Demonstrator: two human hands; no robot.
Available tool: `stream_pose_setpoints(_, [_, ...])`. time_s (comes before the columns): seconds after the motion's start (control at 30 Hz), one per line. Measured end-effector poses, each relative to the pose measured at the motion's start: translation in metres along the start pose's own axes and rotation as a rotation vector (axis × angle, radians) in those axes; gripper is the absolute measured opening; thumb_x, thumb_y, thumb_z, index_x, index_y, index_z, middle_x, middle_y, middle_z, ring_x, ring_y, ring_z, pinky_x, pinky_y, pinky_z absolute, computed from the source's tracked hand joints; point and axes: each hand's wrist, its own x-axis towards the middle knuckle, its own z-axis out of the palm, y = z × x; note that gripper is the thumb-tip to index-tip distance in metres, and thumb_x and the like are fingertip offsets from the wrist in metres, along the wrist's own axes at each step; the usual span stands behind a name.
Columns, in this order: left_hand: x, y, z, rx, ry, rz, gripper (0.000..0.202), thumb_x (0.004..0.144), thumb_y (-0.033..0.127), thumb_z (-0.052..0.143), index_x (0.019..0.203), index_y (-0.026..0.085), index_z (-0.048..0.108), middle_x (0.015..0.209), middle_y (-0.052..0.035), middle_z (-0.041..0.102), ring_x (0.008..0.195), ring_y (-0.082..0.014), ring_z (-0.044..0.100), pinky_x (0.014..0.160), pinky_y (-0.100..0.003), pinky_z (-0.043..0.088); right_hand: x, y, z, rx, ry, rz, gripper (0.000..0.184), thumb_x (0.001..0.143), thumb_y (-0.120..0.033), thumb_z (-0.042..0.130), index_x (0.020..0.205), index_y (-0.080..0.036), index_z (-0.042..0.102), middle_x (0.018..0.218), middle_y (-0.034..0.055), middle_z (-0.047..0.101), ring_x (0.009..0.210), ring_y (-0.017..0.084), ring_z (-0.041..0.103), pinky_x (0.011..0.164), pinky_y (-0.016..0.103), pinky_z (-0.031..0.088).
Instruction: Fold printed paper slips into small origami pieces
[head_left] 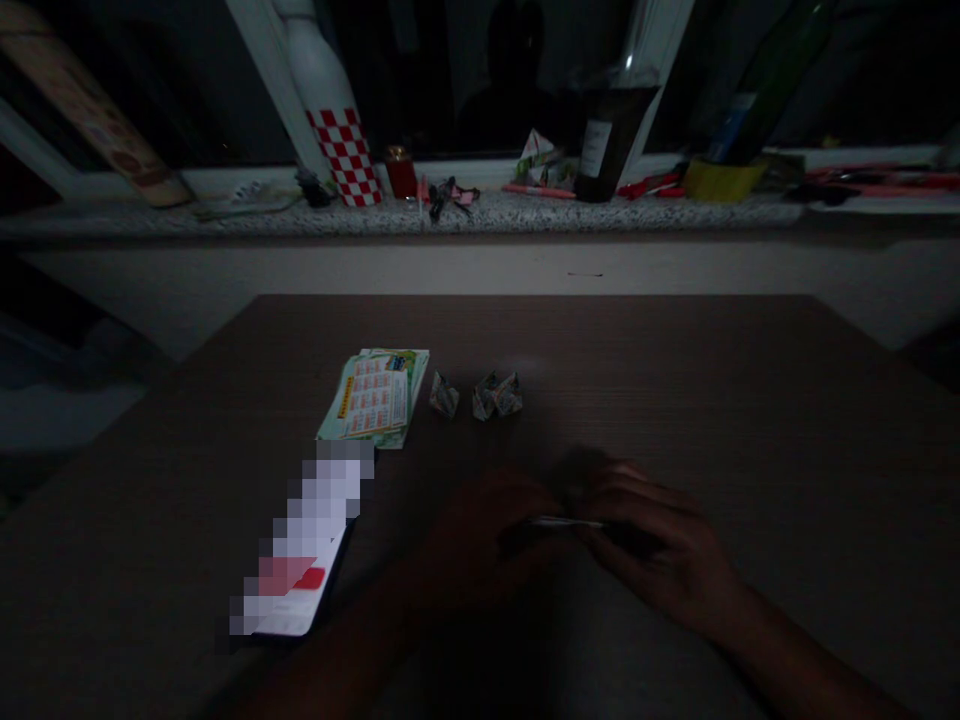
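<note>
In dim light my left hand (pixel 480 535) and my right hand (pixel 660 545) meet over the dark table (pixel 712 400). Together they pinch a small flat piece of paper (pixel 566 521), seen edge-on between the fingertips. Both hands have curled fingers pressed on it. Beyond the hands lie two small folded paper shapes (pixel 444 394) (pixel 496 396). A stack of printed paper sheets (pixel 375 396) lies left of them.
A lit phone (pixel 307 560) lies on the table at my left. The stone windowsill (pixel 225 215) behind holds a red-and-white checked bottle (pixel 334 110), a dark wine bottle (pixel 611 130), a green bottle (pixel 765 80), a red jar (pixel 401 172), pens and small clutter.
</note>
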Motion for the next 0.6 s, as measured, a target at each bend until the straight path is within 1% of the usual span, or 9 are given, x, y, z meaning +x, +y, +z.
stream_pose_setpoints(0.03, [-0.0005,-0.0009,0.0022,0.039,-0.006,0.022,0.020,0.087,0.028,0.059,0.099,0.015,0.068,0.093,-0.0075,0.070,0.089,-0.0181,0.062,0.081,-0.028,0.045,-0.0004,-0.0007,0.0001,-0.005,0.000,0.001,0.021,0.078,-0.003,0.065,0.092,-0.019,0.064,0.077,0.0041,0.066,0.075,0.019,0.062,0.072,0.038,0.049])
stream_pose_setpoints(0.1, [-0.0008,-0.0031,0.0059,0.066,-0.018,0.020,0.018,0.090,0.026,0.055,0.096,0.016,0.069,0.088,-0.0060,0.072,0.084,-0.0167,0.064,0.077,-0.026,0.046,-0.0018,-0.0016,0.0007,-0.006,0.010,0.014,0.020,0.078,-0.004,0.065,0.091,-0.019,0.064,0.077,0.0045,0.066,0.074,0.019,0.062,0.070,0.037,0.049])
stream_pose_setpoints(0.27, [-0.0008,-0.0057,0.0092,-0.027,0.012,-0.079,0.020,0.090,0.030,0.056,0.099,0.019,0.071,0.090,-0.0044,0.074,0.080,-0.0153,0.067,0.073,-0.024,0.047,-0.0045,-0.0024,0.0029,0.024,0.042,0.052,0.018,0.079,-0.006,0.065,0.092,-0.019,0.067,0.079,0.0059,0.067,0.073,0.019,0.064,0.063,0.032,0.051])
stream_pose_setpoints(0.43, [-0.0024,-0.0065,0.0100,-0.080,0.024,-0.176,0.018,0.086,0.030,0.061,0.091,0.018,0.073,0.082,-0.0030,0.074,0.072,-0.0143,0.066,0.065,-0.022,0.045,-0.0044,-0.0043,0.0043,0.033,0.056,0.061,0.018,0.079,-0.007,0.066,0.093,-0.019,0.069,0.077,0.0058,0.070,0.072,0.019,0.066,0.066,0.033,0.053])
stream_pose_setpoints(0.53, [-0.0032,-0.0068,0.0082,-0.080,0.013,-0.156,0.019,0.086,0.031,0.060,0.086,0.017,0.074,0.072,-0.0022,0.072,0.063,-0.0128,0.063,0.058,-0.021,0.042,-0.0065,-0.0059,0.0045,0.092,0.049,0.087,0.019,0.080,-0.006,0.066,0.093,-0.020,0.070,0.076,0.0047,0.071,0.069,0.017,0.067,0.060,0.029,0.053])
stream_pose_setpoints(0.6, [-0.0033,-0.0065,0.0067,-0.064,0.002,-0.107,0.019,0.087,0.030,0.060,0.084,0.017,0.074,0.068,-0.0021,0.071,0.059,-0.0120,0.060,0.056,-0.021,0.041,-0.0084,-0.0074,0.0044,0.124,0.048,0.105,0.019,0.080,-0.006,0.066,0.091,-0.021,0.071,0.076,0.0045,0.072,0.067,0.017,0.067,0.057,0.027,0.053])
